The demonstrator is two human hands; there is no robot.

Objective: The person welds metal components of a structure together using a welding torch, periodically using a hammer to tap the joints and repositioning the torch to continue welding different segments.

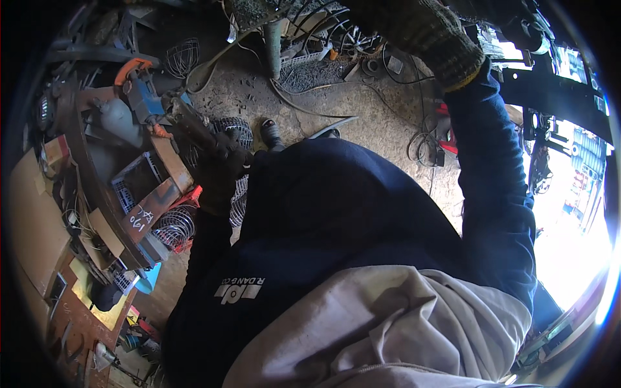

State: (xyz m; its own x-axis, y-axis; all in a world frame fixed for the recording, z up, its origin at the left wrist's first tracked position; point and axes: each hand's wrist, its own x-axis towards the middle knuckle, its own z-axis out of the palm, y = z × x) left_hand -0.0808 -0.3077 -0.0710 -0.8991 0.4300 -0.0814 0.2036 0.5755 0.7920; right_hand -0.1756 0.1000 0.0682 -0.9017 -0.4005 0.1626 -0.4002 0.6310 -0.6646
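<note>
Left hand (218, 173): dark-gloved, out at the person's left, fingers seemingly closed around a dark bar — shadow hides the exact grip.
Dark bar (194, 129): slants up and leftward from that hand, its far end near a blue-and-orange tool (143, 97); whether they touch, I cannot tell.
Right hand (435, 39): in a knitted glove, reached forward to the upper edge of view; its fingers are lost in the dark, so I cannot tell if they are apart or gripping.
Bar work: probably at a handling stage, the left hand steadying the bar.
Bar's next move: calls, I judge, for a firm grip and room past the tool.
Brown steel beam (169, 193): at the left, wire coils (173, 229) just beside it.
Floor (381, 123): loose cables (424, 152) — and dark shavings (314, 76) ahead of the feet.
</note>
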